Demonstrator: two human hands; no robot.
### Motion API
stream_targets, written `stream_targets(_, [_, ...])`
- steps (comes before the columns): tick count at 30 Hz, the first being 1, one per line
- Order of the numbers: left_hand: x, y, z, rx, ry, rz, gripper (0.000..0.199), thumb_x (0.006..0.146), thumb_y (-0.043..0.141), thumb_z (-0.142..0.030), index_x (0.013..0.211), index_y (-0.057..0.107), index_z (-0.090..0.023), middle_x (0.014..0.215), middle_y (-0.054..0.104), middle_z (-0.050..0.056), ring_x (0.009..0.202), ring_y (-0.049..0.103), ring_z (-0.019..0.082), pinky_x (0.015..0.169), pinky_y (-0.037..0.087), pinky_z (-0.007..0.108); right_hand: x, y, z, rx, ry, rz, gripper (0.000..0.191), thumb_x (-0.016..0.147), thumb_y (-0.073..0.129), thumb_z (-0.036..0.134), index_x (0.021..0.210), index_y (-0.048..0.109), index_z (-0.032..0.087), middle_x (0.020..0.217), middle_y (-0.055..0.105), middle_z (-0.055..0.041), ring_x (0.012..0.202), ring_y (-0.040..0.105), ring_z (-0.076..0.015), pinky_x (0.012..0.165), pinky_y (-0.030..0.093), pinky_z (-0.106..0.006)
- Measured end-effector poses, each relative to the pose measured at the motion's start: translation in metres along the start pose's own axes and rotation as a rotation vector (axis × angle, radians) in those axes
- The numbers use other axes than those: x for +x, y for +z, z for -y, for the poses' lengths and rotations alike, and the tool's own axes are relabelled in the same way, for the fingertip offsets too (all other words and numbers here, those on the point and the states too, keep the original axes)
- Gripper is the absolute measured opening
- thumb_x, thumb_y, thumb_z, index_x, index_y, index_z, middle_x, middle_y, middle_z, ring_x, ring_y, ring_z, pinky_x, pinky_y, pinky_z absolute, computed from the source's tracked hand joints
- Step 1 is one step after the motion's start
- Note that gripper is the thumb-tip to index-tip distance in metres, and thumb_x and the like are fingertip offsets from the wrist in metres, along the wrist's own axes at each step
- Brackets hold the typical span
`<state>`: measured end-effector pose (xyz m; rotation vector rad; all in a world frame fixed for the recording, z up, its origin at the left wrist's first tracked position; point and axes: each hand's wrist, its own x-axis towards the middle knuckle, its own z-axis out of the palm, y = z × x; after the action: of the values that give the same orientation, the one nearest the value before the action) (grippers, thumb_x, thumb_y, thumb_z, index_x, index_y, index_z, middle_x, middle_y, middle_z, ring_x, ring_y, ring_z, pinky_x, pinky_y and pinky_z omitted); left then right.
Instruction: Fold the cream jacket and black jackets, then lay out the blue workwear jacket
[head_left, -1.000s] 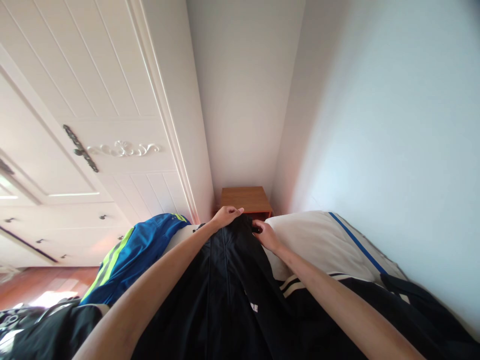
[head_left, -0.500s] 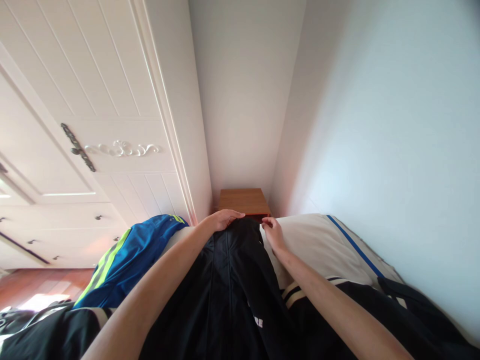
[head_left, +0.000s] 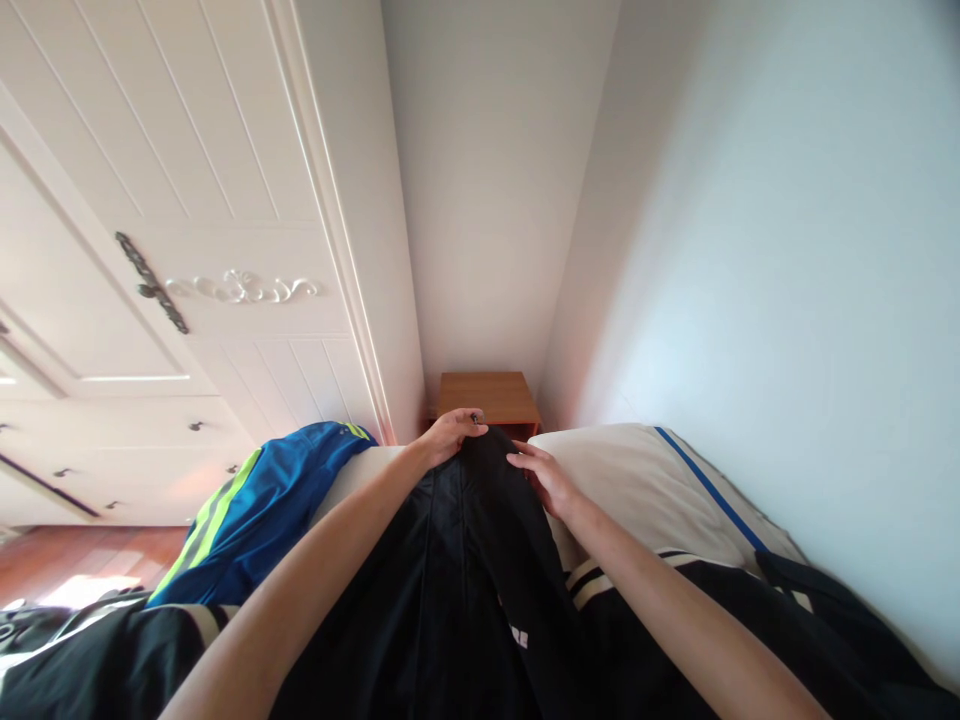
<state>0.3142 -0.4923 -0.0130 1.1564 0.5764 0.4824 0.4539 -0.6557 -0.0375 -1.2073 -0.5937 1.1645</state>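
One black garment (head_left: 450, 600) is drawn out lengthwise but unfolded, its narrow far end pinched by the left hand (head_left: 448, 434) before the wooden nightstand (head_left: 489, 396), the right hand (head_left: 551, 480) at its edge, grip unclear.

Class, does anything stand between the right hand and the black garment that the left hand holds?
Nothing visible stands in the way. The fingertips of the right hand are right by the upper side of the black garment, near where the left hand grips its top.
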Motion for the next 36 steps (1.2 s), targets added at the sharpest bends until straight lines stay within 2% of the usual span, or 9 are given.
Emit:
stream_targets(6, [0.011,-0.003,0.009,0.176,0.074,-0.174,0.058,0.052,0.093,-0.032,0.100,0.065,-0.017,0.077,0.066,0.001,0.064,0.062,0.014,0.060,0.048,0.026,-0.001,-0.001,-0.015,0.012,0.020,-0.125,0.038,0.057,0.085,0.039,0.084,0.067,0.020,0.063,0.065,0.0004,0.053,0.055,-0.0149,0.053,0.048,-0.028])
stream_targets(12, [0.028,0.008,0.030,0.476,0.189,-0.336,0.050,0.066,0.086,-0.034,0.106,0.063,-0.016,0.093,0.068,0.006,0.086,0.065,0.017,0.075,0.046,0.024,-0.001,-0.011,-0.032,-0.118,-0.061,-0.373,0.036,0.059,0.079,0.044,0.079,0.059,0.022,0.064,0.062,0.0003,0.058,0.057,-0.0174,0.054,0.048,-0.029])
stream_targets(18, [0.022,-0.020,0.010,0.799,0.145,-0.382,0.043,0.087,0.064,-0.045,0.117,0.060,-0.014,0.110,0.069,0.013,0.110,0.062,0.028,0.090,0.044,0.032,0.006,-0.012,-0.016,-0.353,-0.295,-0.516,0.032,0.068,0.067,0.040,0.092,0.058,0.020,0.096,0.067,-0.0085,0.098,0.062,-0.0286,0.089,0.051,-0.043])
stream_targets(22, [-0.004,-0.068,-0.011,0.921,0.061,-0.393,0.037,0.085,0.064,-0.047,0.106,0.064,-0.016,0.126,0.063,0.017,0.130,0.049,0.035,0.100,0.039,0.038,0.005,0.009,0.011,-0.826,-0.706,-0.252,0.029,0.082,0.059,0.031,0.109,0.062,0.021,0.129,0.059,-0.0113,0.127,0.050,-0.0265,0.113,0.034,-0.044])
stream_targets(24, [-0.021,-0.090,-0.016,0.933,-0.044,-0.372,0.044,0.074,0.074,-0.052,0.095,0.065,-0.014,0.120,0.065,0.020,0.128,0.050,0.041,0.097,0.042,0.040,0.015,0.021,0.018,-1.111,-0.779,-0.090,0.038,0.084,0.060,0.027,0.122,0.060,0.021,0.142,0.051,-0.0127,0.137,0.041,-0.0272,0.117,0.028,-0.046])
stream_targets(27, [-0.045,-0.110,-0.012,0.864,-0.212,-0.300,0.059,0.061,0.081,-0.059,0.094,0.066,-0.013,0.109,0.070,0.019,0.109,0.063,0.039,0.081,0.051,0.038,0.043,0.026,0.014,-1.207,-0.482,-0.042,0.064,0.074,0.074,0.025,0.134,0.053,0.018,0.155,0.038,-0.0146,0.146,0.028,-0.0302,0.119,0.022,-0.047])
stream_targets(30, [-0.059,-0.113,0.002,0.742,-0.268,-0.247,0.062,0.062,0.079,-0.061,0.102,0.067,-0.017,0.107,0.072,0.011,0.097,0.068,0.027,0.070,0.053,0.029,0.072,0.013,-0.002,-1.109,-0.184,-0.069,0.061,0.061,0.085,0.025,0.118,0.064,0.015,0.137,0.058,-0.0191,0.132,0.049,-0.0372,0.108,0.037,-0.049])
stream_targets(33, [-0.056,-0.109,0.016,0.667,-0.262,-0.296,0.051,0.060,0.083,-0.055,0.092,0.068,-0.018,0.092,0.073,0.007,0.087,0.068,0.024,0.061,0.051,0.026,0.086,-0.008,-0.015,-0.998,-0.121,-0.047,0.034,0.061,0.086,0.031,0.088,0.072,0.015,0.099,0.075,-0.0134,0.098,0.069,-0.0324,0.087,0.052,-0.041])
stream_targets(36, [-0.045,-0.108,0.023,0.606,-0.235,-0.387,0.036,0.065,0.081,-0.048,0.075,0.064,-0.017,0.076,0.069,0.005,0.078,0.068,0.023,0.058,0.049,0.026,0.088,-0.028,-0.019,-0.855,-0.158,-0.033,0.032,0.071,0.079,0.042,0.087,0.073,0.016,0.090,0.076,-0.0098,0.085,0.071,-0.0249,0.076,0.054,-0.033])
